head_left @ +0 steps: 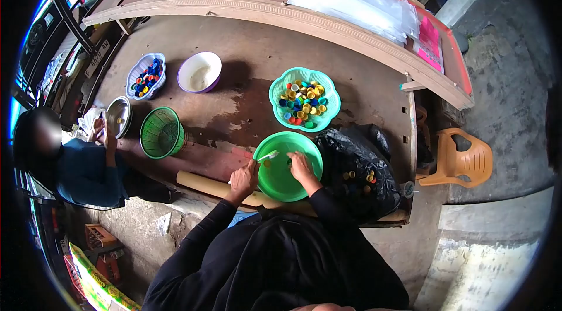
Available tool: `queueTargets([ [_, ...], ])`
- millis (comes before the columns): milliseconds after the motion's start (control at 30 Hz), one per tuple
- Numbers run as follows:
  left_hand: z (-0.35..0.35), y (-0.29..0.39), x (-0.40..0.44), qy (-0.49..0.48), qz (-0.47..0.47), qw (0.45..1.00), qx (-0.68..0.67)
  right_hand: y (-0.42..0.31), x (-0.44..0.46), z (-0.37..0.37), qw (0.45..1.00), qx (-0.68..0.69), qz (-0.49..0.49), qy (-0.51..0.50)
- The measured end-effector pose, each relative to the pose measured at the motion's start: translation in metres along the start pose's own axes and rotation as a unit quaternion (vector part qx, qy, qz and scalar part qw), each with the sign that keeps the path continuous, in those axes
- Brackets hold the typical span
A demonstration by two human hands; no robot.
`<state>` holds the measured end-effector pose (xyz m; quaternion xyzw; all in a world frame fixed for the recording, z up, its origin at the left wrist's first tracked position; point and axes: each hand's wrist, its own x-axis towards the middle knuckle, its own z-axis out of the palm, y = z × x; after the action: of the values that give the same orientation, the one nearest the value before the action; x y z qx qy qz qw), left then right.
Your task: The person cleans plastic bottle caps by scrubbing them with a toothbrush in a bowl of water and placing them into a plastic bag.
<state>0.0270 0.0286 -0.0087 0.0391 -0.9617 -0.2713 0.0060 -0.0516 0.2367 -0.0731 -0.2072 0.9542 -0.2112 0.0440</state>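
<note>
My left hand (pixel 244 181) is closed around a toothbrush (pixel 269 155) at the left rim of a green basin (pixel 317 175). The brush's pale head points over the basin. Inside the basin, my right hand (pixel 301 167) pinches a small dark bottle cap, mostly hidden by the fingers. A yellowish cap (pixel 267 164) shows in the basin near the brush. Beyond it, a scalloped turquoise bowl (pixel 277 83) holds several bottle caps in yellow, blue, green and red. On the right, a black plastic bag (pixel 374 161) has several yellowish caps in it.
A green basket (pixel 153 137), a white-and-purple bowl (pixel 199 72) and a pale bowl of blue caps (pixel 132 79) stand leftward. A co-worker (pixel 88 170) sits at left by a metal bowl (pixel 120 116). A raised shelf (pixel 246 7) crosses the back; an orange chair (pixel 465 159) stands right.
</note>
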Motion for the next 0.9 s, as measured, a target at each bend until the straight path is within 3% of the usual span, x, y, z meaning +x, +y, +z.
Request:
queueTargets([
  [67,-0.008,0.012,-0.002,-0.021,0.023,0.999,0.010,-0.007,0.001,-0.019,0.993,0.109,0.048,-0.004],
  [167,-0.010,0.023,-0.006,-0.017,0.071,0.997,-0.002,-0.021,-0.004,-0.049,0.979,0.200,0.046,-0.001],
  [300,0.003,0.022,-0.005,-0.009,0.076,0.997,0.013,-0.031,-0.015,-0.066,0.954,0.282,0.095,-0.023],
  [433,-0.001,0.033,-0.010,-0.020,0.129,0.991,0.017,-0.029,-0.027,-0.067,0.960,0.269,0.075,0.009],
  [600,-0.011,0.035,-0.006,-0.026,0.073,0.997,0.025,-0.028,-0.031,-0.073,0.927,0.358,0.115,0.008],
  [767,0.000,0.029,-0.007,-0.019,0.100,0.995,0.002,-0.036,-0.033,-0.078,0.935,0.345,0.079,0.027],
  [900,-0.005,0.028,-0.005,-0.018,0.066,0.997,0.022,-0.027,-0.035,-0.056,0.889,0.444,0.108,0.042],
])
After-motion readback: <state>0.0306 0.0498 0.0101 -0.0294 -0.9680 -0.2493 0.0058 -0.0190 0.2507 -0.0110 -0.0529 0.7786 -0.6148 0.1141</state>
